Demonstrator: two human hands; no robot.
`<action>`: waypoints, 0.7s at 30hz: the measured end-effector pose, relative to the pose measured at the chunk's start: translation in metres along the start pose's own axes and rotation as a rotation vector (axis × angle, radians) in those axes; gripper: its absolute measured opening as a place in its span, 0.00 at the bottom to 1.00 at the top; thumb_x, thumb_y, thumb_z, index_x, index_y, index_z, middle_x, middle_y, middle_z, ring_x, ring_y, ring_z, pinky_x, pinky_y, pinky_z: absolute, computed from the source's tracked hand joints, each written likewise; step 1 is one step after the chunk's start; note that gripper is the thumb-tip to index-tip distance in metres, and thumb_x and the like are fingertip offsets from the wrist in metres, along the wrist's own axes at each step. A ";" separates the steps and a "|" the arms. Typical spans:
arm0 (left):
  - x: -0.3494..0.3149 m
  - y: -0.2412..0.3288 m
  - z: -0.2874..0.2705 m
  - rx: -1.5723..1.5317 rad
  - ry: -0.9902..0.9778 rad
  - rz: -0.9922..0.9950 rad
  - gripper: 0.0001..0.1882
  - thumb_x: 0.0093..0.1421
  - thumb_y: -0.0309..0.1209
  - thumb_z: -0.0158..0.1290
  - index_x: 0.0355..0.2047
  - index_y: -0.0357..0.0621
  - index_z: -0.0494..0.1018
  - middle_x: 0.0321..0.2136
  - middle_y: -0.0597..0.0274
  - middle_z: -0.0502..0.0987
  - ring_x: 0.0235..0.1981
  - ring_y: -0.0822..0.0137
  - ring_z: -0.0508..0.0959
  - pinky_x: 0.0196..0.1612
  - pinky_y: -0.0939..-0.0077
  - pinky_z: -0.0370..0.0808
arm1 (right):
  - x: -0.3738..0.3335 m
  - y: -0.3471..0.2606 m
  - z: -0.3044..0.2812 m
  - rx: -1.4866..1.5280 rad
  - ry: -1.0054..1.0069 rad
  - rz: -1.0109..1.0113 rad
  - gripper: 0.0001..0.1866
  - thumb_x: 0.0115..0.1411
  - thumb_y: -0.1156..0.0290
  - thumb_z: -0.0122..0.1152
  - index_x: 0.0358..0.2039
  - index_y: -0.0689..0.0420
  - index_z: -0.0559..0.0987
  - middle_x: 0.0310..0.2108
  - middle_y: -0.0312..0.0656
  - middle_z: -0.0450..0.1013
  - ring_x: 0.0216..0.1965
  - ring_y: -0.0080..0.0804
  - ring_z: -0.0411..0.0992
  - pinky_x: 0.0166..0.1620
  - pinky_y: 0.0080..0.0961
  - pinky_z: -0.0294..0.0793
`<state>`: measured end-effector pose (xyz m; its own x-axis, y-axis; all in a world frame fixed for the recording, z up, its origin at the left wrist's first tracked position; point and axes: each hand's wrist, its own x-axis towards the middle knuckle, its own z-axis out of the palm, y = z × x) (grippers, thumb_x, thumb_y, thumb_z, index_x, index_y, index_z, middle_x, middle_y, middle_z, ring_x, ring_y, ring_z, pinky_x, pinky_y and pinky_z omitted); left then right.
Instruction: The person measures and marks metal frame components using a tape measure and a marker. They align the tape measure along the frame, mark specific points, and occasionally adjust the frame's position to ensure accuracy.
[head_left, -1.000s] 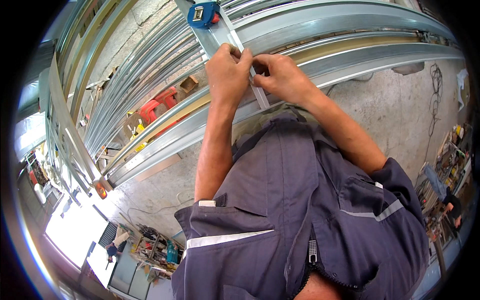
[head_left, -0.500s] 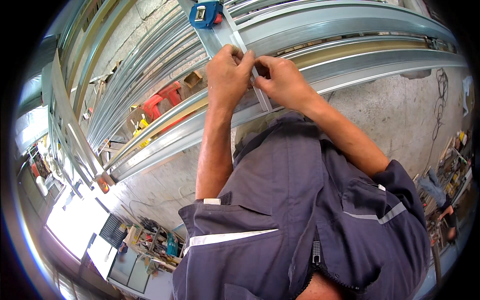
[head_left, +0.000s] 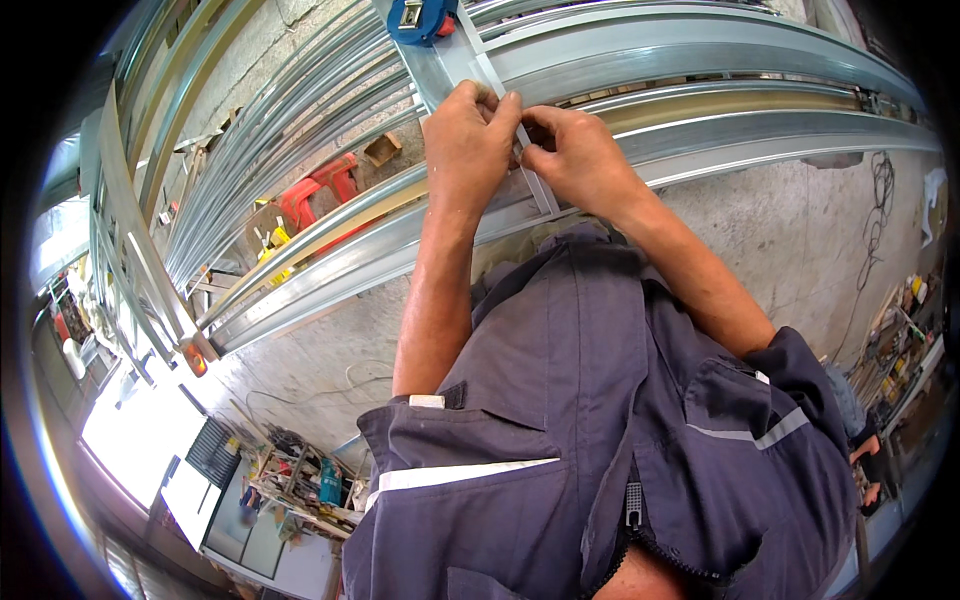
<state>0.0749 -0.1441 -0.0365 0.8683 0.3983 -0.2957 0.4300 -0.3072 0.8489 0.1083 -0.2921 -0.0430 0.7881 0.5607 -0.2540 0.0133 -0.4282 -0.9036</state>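
Observation:
Both my hands meet over a narrow pale strip (head_left: 543, 192) that lies crosswise on long metal profiles (head_left: 700, 165). My left hand (head_left: 468, 145) is closed, its thumb and fingers pinched at the strip's left side. Opposite it, my right hand (head_left: 583, 160) has its fingers curled and closed at the strip's right side. Whatever lies between the fingertips is hidden or too small to make out. Beyond my left hand a blue tape measure (head_left: 416, 22) with a red button rests on a wider flat metal piece (head_left: 440, 75).
Many thin metal rods (head_left: 290, 130) fan out at the left. Beneath them sit a red stand (head_left: 320, 190) and a small wooden block (head_left: 382, 149). A cluttered bench (head_left: 305, 480) stands lower left. Another person's arm (head_left: 866, 448) shows at the right edge, and a dark cable (head_left: 880, 200) hangs nearby.
The tape measure, strip and both hands sit slightly further right in the picture, as the view has shifted. Both hands keep nearly the same pinched pose at the strip.

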 end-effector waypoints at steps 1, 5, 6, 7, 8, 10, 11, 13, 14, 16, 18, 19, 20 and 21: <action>0.000 0.000 0.000 0.001 -0.002 0.005 0.14 0.63 0.33 0.62 0.31 0.31 0.75 0.17 0.59 0.78 0.14 0.73 0.77 0.15 0.77 0.70 | 0.000 0.000 -0.001 0.000 -0.006 0.007 0.17 0.56 0.78 0.59 0.47 0.67 0.80 0.30 0.49 0.79 0.30 0.30 0.74 0.38 0.30 0.75; 0.002 -0.001 -0.003 0.016 -0.011 0.010 0.15 0.62 0.34 0.62 0.30 0.31 0.74 0.17 0.59 0.78 0.14 0.73 0.77 0.16 0.77 0.70 | 0.003 -0.005 -0.004 -0.015 -0.034 0.028 0.17 0.57 0.78 0.60 0.47 0.67 0.80 0.30 0.49 0.79 0.30 0.28 0.74 0.38 0.29 0.75; 0.004 -0.001 -0.004 0.023 -0.010 0.010 0.15 0.62 0.34 0.62 0.29 0.31 0.74 0.17 0.59 0.78 0.14 0.73 0.77 0.16 0.77 0.70 | 0.004 -0.007 -0.005 -0.022 -0.042 0.028 0.17 0.57 0.78 0.59 0.47 0.67 0.80 0.30 0.48 0.79 0.30 0.28 0.74 0.38 0.29 0.75; 0.003 0.001 -0.004 0.004 -0.018 -0.005 0.15 0.62 0.33 0.63 0.31 0.31 0.74 0.17 0.59 0.78 0.14 0.73 0.77 0.16 0.77 0.70 | 0.003 -0.007 -0.005 -0.004 -0.043 0.037 0.17 0.57 0.78 0.59 0.47 0.67 0.79 0.30 0.48 0.79 0.29 0.27 0.74 0.37 0.29 0.75; -0.001 0.003 -0.004 -0.013 -0.023 -0.020 0.15 0.62 0.33 0.63 0.32 0.31 0.74 0.18 0.59 0.78 0.14 0.73 0.77 0.16 0.77 0.71 | 0.000 -0.004 -0.003 0.018 -0.044 0.045 0.16 0.58 0.78 0.59 0.47 0.67 0.79 0.30 0.47 0.79 0.29 0.26 0.73 0.36 0.28 0.75; -0.002 0.006 -0.003 -0.037 0.011 -0.010 0.15 0.61 0.33 0.63 0.35 0.31 0.74 0.17 0.57 0.78 0.15 0.71 0.78 0.18 0.74 0.72 | 0.001 -0.002 -0.003 0.027 -0.044 0.037 0.16 0.59 0.78 0.59 0.48 0.68 0.79 0.29 0.46 0.79 0.28 0.24 0.72 0.34 0.27 0.75; -0.003 0.005 -0.001 -0.049 0.045 0.009 0.15 0.61 0.33 0.62 0.37 0.32 0.75 0.17 0.56 0.78 0.16 0.68 0.79 0.20 0.72 0.72 | 0.000 -0.001 -0.003 0.012 -0.041 0.029 0.16 0.59 0.78 0.59 0.48 0.68 0.79 0.29 0.44 0.79 0.27 0.23 0.72 0.33 0.26 0.75; -0.007 0.010 -0.001 -0.119 0.082 -0.032 0.19 0.61 0.31 0.62 0.47 0.29 0.74 0.19 0.56 0.79 0.19 0.69 0.80 0.22 0.73 0.73 | 0.000 -0.005 -0.003 0.033 -0.034 0.061 0.14 0.59 0.76 0.59 0.45 0.68 0.79 0.28 0.48 0.78 0.26 0.31 0.73 0.32 0.30 0.74; -0.008 0.010 0.001 -0.164 0.102 -0.029 0.21 0.62 0.31 0.61 0.50 0.29 0.73 0.20 0.57 0.79 0.19 0.70 0.79 0.22 0.74 0.73 | -0.001 -0.011 -0.003 0.069 -0.031 0.100 0.12 0.59 0.75 0.60 0.42 0.67 0.80 0.28 0.52 0.77 0.26 0.39 0.74 0.33 0.34 0.74; -0.008 0.007 0.003 -0.252 0.141 -0.020 0.24 0.62 0.29 0.61 0.56 0.28 0.72 0.23 0.59 0.79 0.19 0.73 0.78 0.22 0.76 0.73 | 0.001 -0.013 -0.003 0.090 -0.027 0.126 0.10 0.59 0.74 0.61 0.38 0.67 0.80 0.27 0.56 0.77 0.25 0.45 0.75 0.33 0.38 0.73; -0.006 0.003 0.003 -0.301 0.096 -0.031 0.27 0.62 0.27 0.60 0.60 0.29 0.69 0.25 0.61 0.79 0.19 0.75 0.78 0.22 0.78 0.73 | 0.000 -0.008 -0.002 0.063 -0.021 0.100 0.10 0.59 0.73 0.61 0.38 0.67 0.80 0.26 0.55 0.76 0.24 0.41 0.74 0.32 0.37 0.73; -0.006 0.002 0.003 -0.326 0.073 -0.036 0.29 0.63 0.27 0.60 0.63 0.29 0.68 0.25 0.61 0.78 0.19 0.76 0.77 0.22 0.79 0.73 | 0.000 -0.008 -0.003 0.054 -0.048 0.128 0.11 0.60 0.74 0.60 0.42 0.67 0.80 0.26 0.49 0.76 0.23 0.33 0.72 0.29 0.32 0.72; -0.005 0.002 0.004 -0.323 0.077 -0.033 0.29 0.63 0.26 0.60 0.63 0.29 0.68 0.25 0.62 0.78 0.19 0.77 0.77 0.22 0.79 0.73 | 0.001 -0.009 -0.004 0.047 -0.076 0.156 0.13 0.61 0.76 0.59 0.46 0.67 0.79 0.26 0.43 0.76 0.22 0.25 0.70 0.26 0.27 0.71; -0.005 0.002 0.004 -0.321 0.081 -0.029 0.29 0.63 0.26 0.59 0.63 0.29 0.68 0.25 0.62 0.78 0.19 0.77 0.77 0.21 0.80 0.73 | 0.001 -0.010 -0.005 0.039 -0.104 0.184 0.16 0.62 0.77 0.58 0.50 0.67 0.79 0.27 0.37 0.76 0.20 0.17 0.69 0.23 0.22 0.71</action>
<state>0.0726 -0.1501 -0.0347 0.8288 0.4742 -0.2971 0.3435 -0.0120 0.9391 0.1121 -0.2904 -0.0326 0.7072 0.5466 -0.4484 -0.1504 -0.5034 -0.8508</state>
